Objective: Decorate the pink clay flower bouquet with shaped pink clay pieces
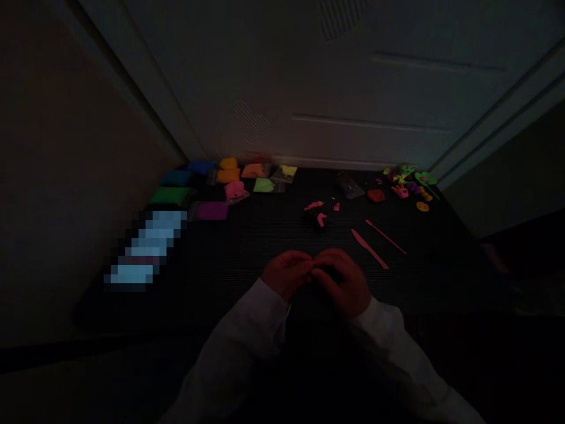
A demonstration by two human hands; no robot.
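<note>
My left hand (289, 274) and my right hand (344, 280) meet fingertip to fingertip above the near part of the dark table. Both are pinched closed; whatever lies between the fingertips is too small and dim to make out. Beyond them sits a small dark piece with pink parts (321, 219), and a pink bit (336, 206) lies beside it. To the right of my right hand rest a pink plastic modelling knife (369, 249) and a thin pink modelling stick (386, 237).
Bags of coloured clay, among them a purple one (212, 211) and a green one (170, 195), line the left and back. A blurred-out bright panel (152, 247) lies at left. A dark bag (351, 185), a red lump (376, 195) and colourful clay figures (410, 179) stand back right.
</note>
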